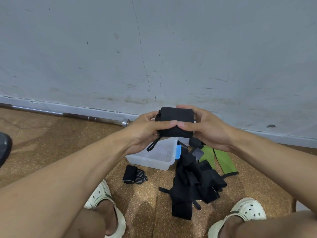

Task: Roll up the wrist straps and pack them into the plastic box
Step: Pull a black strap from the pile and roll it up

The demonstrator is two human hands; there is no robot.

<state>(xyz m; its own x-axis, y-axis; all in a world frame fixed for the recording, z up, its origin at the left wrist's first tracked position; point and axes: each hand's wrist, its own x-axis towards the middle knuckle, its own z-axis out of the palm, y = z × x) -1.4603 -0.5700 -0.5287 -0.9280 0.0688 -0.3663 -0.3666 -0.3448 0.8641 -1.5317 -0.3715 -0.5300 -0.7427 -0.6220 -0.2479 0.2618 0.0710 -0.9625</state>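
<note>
While both hands hold it up in front of the wall, the rolled black wrist strap (175, 121) sits above the clear plastic box (154, 158), not yet in it. The left hand (145, 133) grips the roll's left end, thumb laid across its front; the right hand (204, 127) grips the right end, and the two thumbs meet at the middle. A thin black loop (152, 146) dangles from the roll's lower left.

The box stands on the cork-coloured floor (51, 152) close to the foot of the grey wall (154, 48), with a blue latch (178, 152) on its right side. I cannot tell what lies in it.

Counted on the floor: one rolled striped strap (134, 174) just before the box's near left corner; one pile of loose black straps (193, 184) touching the box's right side and spreading toward the near edge of the floor, their number impossible to tell; two green straps (221, 160) beside the pile, farther right.

One barbell (72, 115) lies along the wall's foot at the left. Two pale sandals, left (104, 208) and right (240, 219), frame the near floor. Bare floor opens to the left of the box and between the sandals; to the right the pile crowds it.
</note>
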